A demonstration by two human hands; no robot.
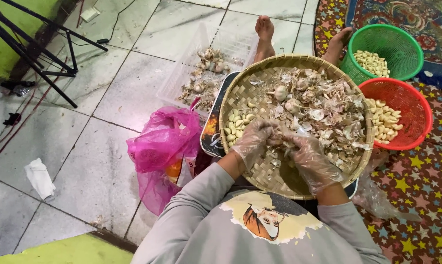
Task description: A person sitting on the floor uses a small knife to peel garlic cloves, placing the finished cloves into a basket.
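At the far left a black tripod's legs (45, 46) stand on the grey tiled floor (98, 146), with a crumpled white tissue (39, 178) lying nearer the person. Next comes a pink plastic bag (163, 146), slumped beside the person's left knee, and behind it a clear plastic crate (201, 73) holding unpeeled garlic bulbs and loose skins. In the middle, a round woven bamboo tray (245, 90) rests on the person's lap; peeled cloves lie in a small heap at its left edge, and a wide drift of papery garlic skins (323, 115) with a few whole bulbs covers its right half. Over the near part of the tray the left hand (254, 139) and the right hand (311, 159), both in thin clear plastic gloves, meet fingertip to fingertip, curled and pinching a small garlic clove (278, 141) between them; the clove itself is mostly hidden by the fingers. To the right, on a star-patterned mat (416, 195), a red basket (419, 107) and behind it a green basket (401, 41) each hold peeled cloves.
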